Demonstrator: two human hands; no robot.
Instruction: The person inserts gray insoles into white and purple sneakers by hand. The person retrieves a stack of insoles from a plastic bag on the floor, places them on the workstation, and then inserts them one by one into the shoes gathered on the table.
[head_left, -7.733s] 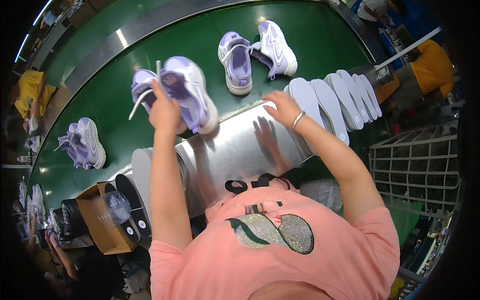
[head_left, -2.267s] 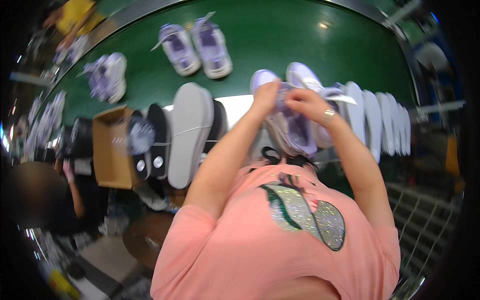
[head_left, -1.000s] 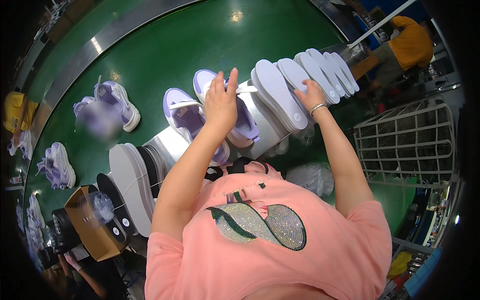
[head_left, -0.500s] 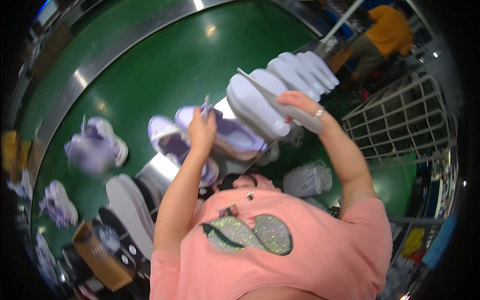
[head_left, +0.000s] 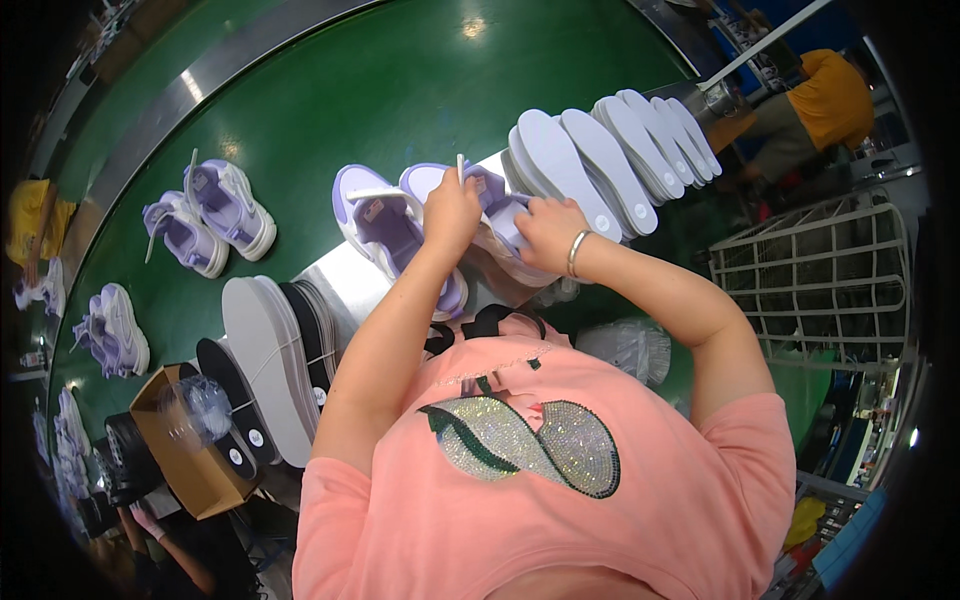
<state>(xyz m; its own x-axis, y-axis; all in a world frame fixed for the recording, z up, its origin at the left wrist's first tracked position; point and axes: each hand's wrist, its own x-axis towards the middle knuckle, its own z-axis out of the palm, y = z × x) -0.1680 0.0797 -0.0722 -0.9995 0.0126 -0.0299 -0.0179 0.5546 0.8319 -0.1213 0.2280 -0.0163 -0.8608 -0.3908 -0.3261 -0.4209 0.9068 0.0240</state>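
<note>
A lilac and white sneaker (head_left: 425, 178) is at the middle of the bench, its opening toward me. My left hand (head_left: 452, 212) is closed on its tongue, holding the opening wide. My right hand (head_left: 553, 235), with a bangle at the wrist, has its fingers bent into the heel end of the opening. Against those fingers lies a pale insole (head_left: 506, 220), partly inside the shoe; the fingertips are hidden. Left of my left hand, touching distance away, stands a matching sneaker (head_left: 385, 232) with its tongue up.
Stacks of pale insoles (head_left: 590, 160) run off to the far right. Grey insoles (head_left: 262, 335) and black insoles (head_left: 225, 385) are at the left, beside a cardboard box (head_left: 190, 470). More lilac sneakers (head_left: 235, 215) sit on the green belt (head_left: 330, 100). A wire rack (head_left: 810, 270) stands right.
My right hand has brought the insole from the stacks leftward and down into the sneaker's opening. My left hand stays on the tongue. The whole view has shifted slightly.
</note>
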